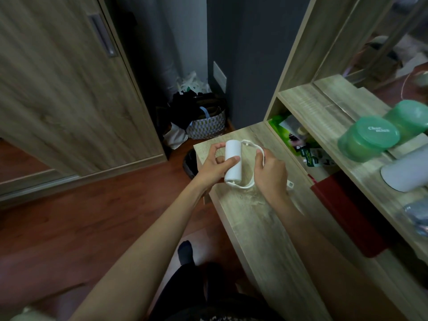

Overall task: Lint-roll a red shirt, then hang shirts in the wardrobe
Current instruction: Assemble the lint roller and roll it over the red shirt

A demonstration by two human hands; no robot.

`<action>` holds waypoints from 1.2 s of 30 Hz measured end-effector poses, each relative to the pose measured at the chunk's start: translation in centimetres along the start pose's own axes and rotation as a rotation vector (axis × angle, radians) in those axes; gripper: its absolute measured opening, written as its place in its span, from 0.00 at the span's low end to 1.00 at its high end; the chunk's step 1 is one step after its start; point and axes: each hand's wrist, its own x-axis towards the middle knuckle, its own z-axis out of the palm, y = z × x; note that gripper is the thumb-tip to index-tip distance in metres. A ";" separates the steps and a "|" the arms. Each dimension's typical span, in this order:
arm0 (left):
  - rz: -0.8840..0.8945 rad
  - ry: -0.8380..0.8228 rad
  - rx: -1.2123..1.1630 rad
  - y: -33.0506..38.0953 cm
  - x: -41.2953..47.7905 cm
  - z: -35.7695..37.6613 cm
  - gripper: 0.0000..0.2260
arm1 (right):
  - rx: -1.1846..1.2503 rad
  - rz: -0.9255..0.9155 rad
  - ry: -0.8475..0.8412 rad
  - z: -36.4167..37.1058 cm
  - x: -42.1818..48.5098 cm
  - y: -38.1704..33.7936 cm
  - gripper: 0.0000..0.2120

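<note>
One white cylindrical lint roller [232, 156] is hovering at centre, just above the pale wood-grain worktop [254, 218]. The left hand [214, 166] is gripping its drum and the right hand [271, 172] is curling round its looped handle. At three o'clock, two green lidded jars [368, 139] are standing, and their white lid lettering is too blurred to read.

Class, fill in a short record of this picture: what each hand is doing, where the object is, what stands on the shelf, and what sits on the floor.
left hand: grips the lint roller by its white roll
right hand: grips the handle
place: held over the desk
shelf: two green jars
floor: patterned bag by the wall
left side: wardrobe door
</note>
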 end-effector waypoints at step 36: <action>0.102 -0.083 0.139 -0.1 0.7 -2.4 0.21 | 0.021 -0.018 -0.205 1.8 0.3 -0.1 0.17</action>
